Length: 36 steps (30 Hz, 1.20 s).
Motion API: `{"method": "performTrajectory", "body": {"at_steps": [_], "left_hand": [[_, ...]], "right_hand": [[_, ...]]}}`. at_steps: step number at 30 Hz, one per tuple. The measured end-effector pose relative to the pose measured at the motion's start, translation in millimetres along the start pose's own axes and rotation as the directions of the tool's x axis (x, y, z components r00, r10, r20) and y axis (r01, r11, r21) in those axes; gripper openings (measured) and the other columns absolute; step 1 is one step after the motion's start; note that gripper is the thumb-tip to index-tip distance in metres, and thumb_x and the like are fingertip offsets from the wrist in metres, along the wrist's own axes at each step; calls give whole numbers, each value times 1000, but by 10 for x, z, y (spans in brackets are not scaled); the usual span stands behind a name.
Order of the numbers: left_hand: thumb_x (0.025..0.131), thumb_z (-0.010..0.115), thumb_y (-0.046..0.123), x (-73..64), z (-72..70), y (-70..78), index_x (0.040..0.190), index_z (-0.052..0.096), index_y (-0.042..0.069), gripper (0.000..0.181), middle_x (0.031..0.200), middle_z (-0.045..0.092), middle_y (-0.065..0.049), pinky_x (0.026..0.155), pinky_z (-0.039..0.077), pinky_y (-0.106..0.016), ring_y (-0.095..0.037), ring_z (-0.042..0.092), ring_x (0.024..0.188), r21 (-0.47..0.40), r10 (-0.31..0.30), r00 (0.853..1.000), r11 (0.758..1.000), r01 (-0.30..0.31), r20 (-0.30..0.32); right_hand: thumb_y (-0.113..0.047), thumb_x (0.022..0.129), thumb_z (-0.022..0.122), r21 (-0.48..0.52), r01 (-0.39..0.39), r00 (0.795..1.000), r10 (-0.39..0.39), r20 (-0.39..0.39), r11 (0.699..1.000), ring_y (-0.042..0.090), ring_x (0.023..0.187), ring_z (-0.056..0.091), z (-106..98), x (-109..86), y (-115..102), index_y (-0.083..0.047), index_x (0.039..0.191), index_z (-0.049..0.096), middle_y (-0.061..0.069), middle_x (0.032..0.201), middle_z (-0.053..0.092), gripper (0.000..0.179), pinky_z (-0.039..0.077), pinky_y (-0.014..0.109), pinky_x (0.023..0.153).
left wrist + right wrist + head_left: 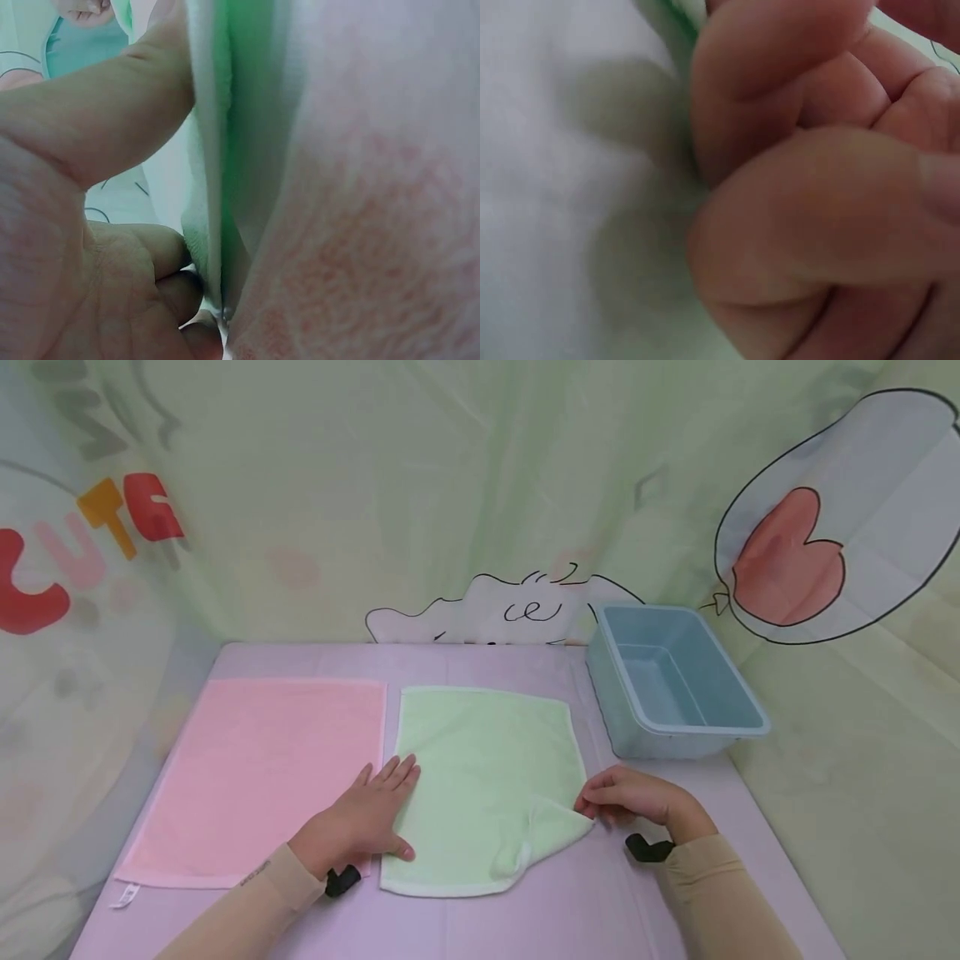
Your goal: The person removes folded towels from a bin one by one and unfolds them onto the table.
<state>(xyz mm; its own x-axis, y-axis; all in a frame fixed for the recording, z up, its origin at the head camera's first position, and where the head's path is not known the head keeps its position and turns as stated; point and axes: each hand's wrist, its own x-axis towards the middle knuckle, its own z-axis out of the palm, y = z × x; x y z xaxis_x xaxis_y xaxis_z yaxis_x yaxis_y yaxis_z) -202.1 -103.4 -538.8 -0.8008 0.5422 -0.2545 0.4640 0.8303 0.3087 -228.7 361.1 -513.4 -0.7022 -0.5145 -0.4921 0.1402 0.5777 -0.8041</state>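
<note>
A light green towel (480, 752) with a pale hem lies spread on the lilac table, its near right corner (558, 835) lifted and folded up in a wrinkled flap. My left hand (371, 814) rests on the towel's left edge, fingers straight and thumb spread. From the left wrist view, that hand (97, 225) shows beside the towel's upright-looking edge (211, 172). At the flap's tip my right hand (633, 795) pinches the towel with curled fingers. Close up in the right wrist view, the thumb (810, 210) presses near the bent fingers, and a green edge (671, 30) runs behind them.
A pink towel (277, 777) lies flat to the left, its white tag (126, 896) sticking out at the near corner. At the back right stands a blue-grey plastic basin (626, 710). Printed curtains (337, 510) surround the lilac table (540, 922).
</note>
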Motion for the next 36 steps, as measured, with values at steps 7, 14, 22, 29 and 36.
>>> {"method": "performTrajectory", "body": {"at_steps": [7, 14, 22, 29, 36], "left_hand": [[77, 91, 62, 18, 4, -26, 173, 20, 8, 131, 183, 11, -9, 136, 11, -64, -33, 11, 171, 4, 5, 1000, 1000, -5, -4], [77, 92, 61, 0, -20, -6, 172, 20, 7, 132, 183, 11, -10, 135, 11, -65, -34, 11, 171, -5, 11, 1000, 1000, -11, 0], [79, 87, 66, -38, -13, 17, 172, 21, 6, 129, 183, 12, -11, 136, 11, -63, -35, 13, 170, 16, -1, 1000, 1000, 1, 16], [96, 72, 63, 28, -60, 52, 171, 25, 5, 106, 182, 14, -16, 135, 15, -63, -40, 15, 169, -9, 2, 999, 1000, -2, -51], [101, 66, 63, 251, -124, 16, 172, 20, 6, 102, 182, 9, -18, 136, 18, -61, -40, 12, 169, 12, -20, 990, 1000, 22, -140]], "right_hand": [[-26, 108, 61, 44, -58, 998, 57, 40, 997, 7, 54, 52, 107, -2, -49, 12, 96, 71, -2, 64, 61, 42, 35, 21, 49], [-24, 113, 50, -13, -96, 987, 97, 128, 995, 5, 52, 59, 219, -49, -67, 9, 97, 78, 15, 80, 81, 46, 36, 19, 47], [-26, 112, 55, -162, -70, 997, 74, 20, 984, 14, 60, 59, 280, -37, -226, -1, 96, 79, 21, 85, 80, 38, 37, 23, 50], [-28, 110, 61, -257, -50, 986, 7, -167, 965, 22, 75, 61, 265, 119, -390, -8, 106, 76, 11, 89, 75, 26, 50, 30, 63], [-29, 110, 63, -322, -40, 921, -90, -379, 946, 23, 92, 64, 266, 320, -534, -7, 113, 75, 10, 105, 75, 26, 54, 32, 75]]}}
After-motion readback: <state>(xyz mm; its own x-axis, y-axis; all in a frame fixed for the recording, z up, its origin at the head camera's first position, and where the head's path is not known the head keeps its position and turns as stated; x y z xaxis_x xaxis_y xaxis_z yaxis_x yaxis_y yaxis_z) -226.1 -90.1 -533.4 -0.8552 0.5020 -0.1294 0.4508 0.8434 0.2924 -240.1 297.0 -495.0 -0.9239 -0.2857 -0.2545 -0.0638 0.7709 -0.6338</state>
